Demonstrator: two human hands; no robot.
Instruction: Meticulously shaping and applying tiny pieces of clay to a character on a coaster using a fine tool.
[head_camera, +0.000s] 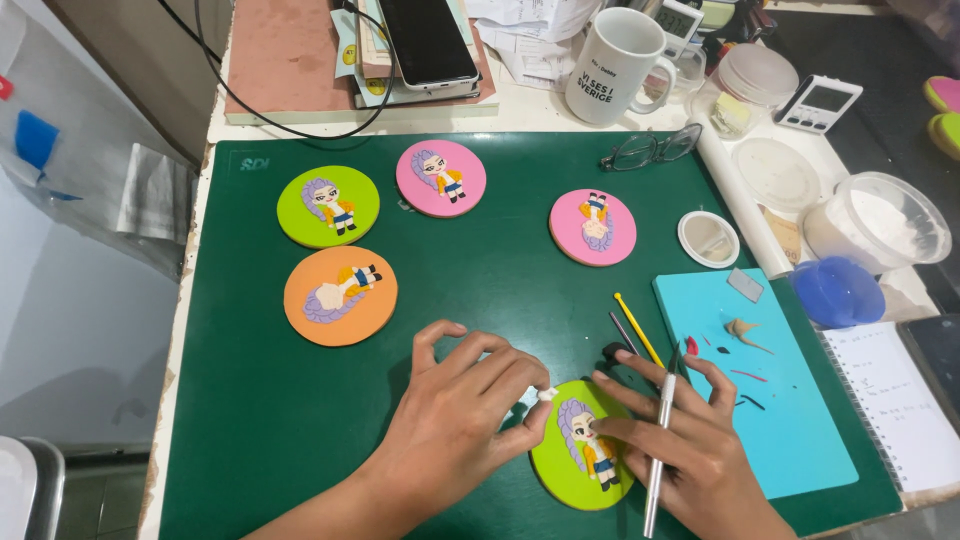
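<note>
— Both hands sit at the near edge of the green mat (480, 290), meeting over one lime-green disc (560, 465); how does that disc lie from them?

— Directly under and between them; the left hand (465, 420) comes at it from the left, the right hand (680, 450) from the right; the little clay figure (590, 445) on the disc runs lengthwise from its purple hair, nearest the fingertips, down toward the near edge of the mat.

— Which hand is closer to the figure?

— The right one; its forefinger tip touches the figure's head, while the left pinches a small white bit of clay (546, 394) just off the disc's upper rim, thumb and forefinger closed on it.

— And the right hand's grip?

— Fingers spread and bent, closed on a thin silver tool (660, 450) lying between them, its tip pointing away up the mat; a yellow stick (638, 328) lies loose on the mat just beyond that hand.

— The rest?

— Four more discs lie farther up the mat: green (328, 206), orange (340, 296), and two pink (441, 178) (593, 227); a blue board (760, 400) lies on the mat's right side; a white mug (615, 65) stands past its far edge.
</note>
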